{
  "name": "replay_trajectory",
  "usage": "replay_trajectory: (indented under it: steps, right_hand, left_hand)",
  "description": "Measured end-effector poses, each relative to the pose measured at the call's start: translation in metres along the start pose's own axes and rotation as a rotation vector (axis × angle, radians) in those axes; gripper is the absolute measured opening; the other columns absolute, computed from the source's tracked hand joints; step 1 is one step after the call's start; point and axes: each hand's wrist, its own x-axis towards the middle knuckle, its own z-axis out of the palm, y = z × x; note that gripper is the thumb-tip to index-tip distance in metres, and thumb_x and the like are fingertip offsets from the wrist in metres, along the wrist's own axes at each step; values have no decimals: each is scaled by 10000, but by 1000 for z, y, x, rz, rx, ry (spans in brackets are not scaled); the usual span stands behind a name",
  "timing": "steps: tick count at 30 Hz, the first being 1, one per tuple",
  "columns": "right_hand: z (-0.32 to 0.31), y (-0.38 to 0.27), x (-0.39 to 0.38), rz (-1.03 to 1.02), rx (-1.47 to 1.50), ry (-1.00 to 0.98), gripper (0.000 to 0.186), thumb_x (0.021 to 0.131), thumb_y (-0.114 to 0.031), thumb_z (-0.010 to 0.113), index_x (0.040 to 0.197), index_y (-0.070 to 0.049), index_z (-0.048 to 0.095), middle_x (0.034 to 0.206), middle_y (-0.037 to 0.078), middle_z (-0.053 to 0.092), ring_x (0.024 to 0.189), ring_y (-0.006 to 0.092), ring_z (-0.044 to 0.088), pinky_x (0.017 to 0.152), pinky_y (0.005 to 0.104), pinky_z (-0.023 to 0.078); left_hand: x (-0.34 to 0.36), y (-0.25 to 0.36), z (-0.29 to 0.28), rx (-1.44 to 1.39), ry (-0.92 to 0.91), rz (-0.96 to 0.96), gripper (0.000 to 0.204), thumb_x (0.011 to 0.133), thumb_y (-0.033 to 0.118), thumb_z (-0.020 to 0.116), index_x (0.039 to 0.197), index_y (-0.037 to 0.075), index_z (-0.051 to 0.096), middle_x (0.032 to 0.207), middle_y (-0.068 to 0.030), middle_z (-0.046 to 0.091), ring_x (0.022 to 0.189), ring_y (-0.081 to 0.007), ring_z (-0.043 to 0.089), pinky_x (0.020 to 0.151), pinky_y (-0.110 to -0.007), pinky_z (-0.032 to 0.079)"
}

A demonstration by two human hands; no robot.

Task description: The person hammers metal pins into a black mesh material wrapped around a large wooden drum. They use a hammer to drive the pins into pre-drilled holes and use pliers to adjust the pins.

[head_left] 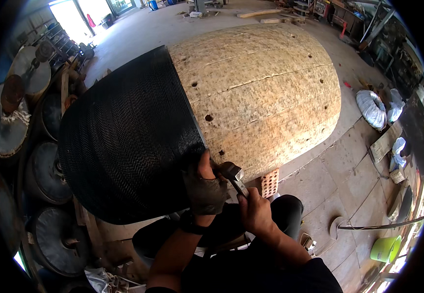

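A big barrel-shaped wooden drum [265, 83] lies on its side before me, its pale speckled staves dotted with dark holes. Its left half is wrapped in tight black ribbed winding [129, 132], which ends in a straight edge at mid-drum. At the near end of that edge is my left hand [206, 188], in a dark glove with the thumb bare and stretched up. Its other fingers are lost in the dark against the winding. My right hand [257, 211] is closed round the handle of a hammer [232, 172], whose metal head is close beside the left thumb.
A perforated orange brick [270, 183] stands under the drum's near right side. Several round drums [58, 239] crowd the left. To the right are a coiled white bundle [371, 109], a lime-green bucket [386, 249] and a rod on a round base [336, 228]. Timber [259, 13] lies beyond.
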Motion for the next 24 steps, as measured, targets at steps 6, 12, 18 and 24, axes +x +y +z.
replay_trajectory:
  steps: [6,12,18,24]
  right_hand:
    - [2,6,-1,-17,-41,6,222,943,-132,650,1055,-3,508,717,235,633,627,458,636,531,506,506]
    - [-11,1,-7,-173,69,158,207,940,-125,641,1041,20,536,752,248,649,649,444,663,550,499,523]
    - [5,13,2,-43,55,-17,179,946,-76,572,1089,30,551,746,231,650,638,428,666,556,458,535]
    - [23,34,-10,-249,-153,195,170,938,-84,586,1054,34,551,766,257,646,663,440,667,565,462,541]
  left_hand:
    - [-2,6,-5,15,-45,-34,711,751,-13,688,1417,-35,437,978,-129,621,870,-321,597,829,-471,464]
    - [-40,20,-30,88,-150,-62,591,820,172,726,1339,-15,513,1112,-148,626,969,-325,624,864,-445,497]
    - [-136,12,-32,127,-619,63,389,851,371,708,1048,47,622,1033,-127,618,937,-285,613,788,-406,513]
    - [-158,16,-33,76,-817,48,291,886,267,663,1070,42,655,997,-123,632,941,-282,611,836,-393,522]
